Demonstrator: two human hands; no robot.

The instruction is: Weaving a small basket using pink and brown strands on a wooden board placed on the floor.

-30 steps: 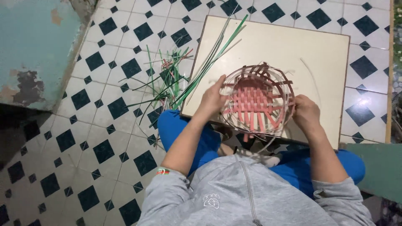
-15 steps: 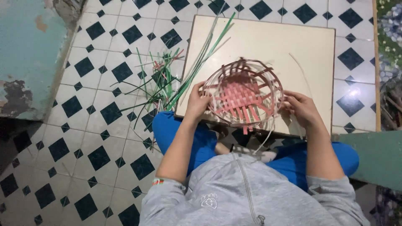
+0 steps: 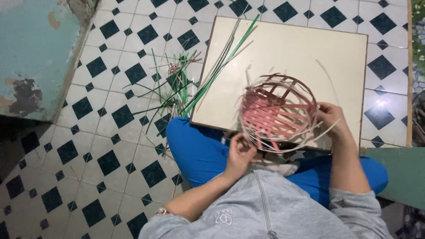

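A round half-woven basket (image 3: 276,114) with a pink woven base and brown and white rim strips is tilted above a cream board (image 3: 287,53) on my lap. My left hand (image 3: 239,155) grips its near left edge, fingers closed on white strips. My right hand (image 3: 331,118) holds the basket's right rim. Loose white strips (image 3: 325,130) trail from the rim toward my right hand.
Long green and white strips (image 3: 221,66) lie across the board's left corner. A heap of green and red strip offcuts (image 3: 175,86) sits on the black-and-white tiled floor (image 3: 115,132). A worn teal wall (image 3: 35,53) stands at left. A green surface (image 3: 398,177) lies at right.
The basket has tilted and turned toward me. My left hand slid from the basket's upper left rim down to its near edge. My right hand stayed on the right rim.
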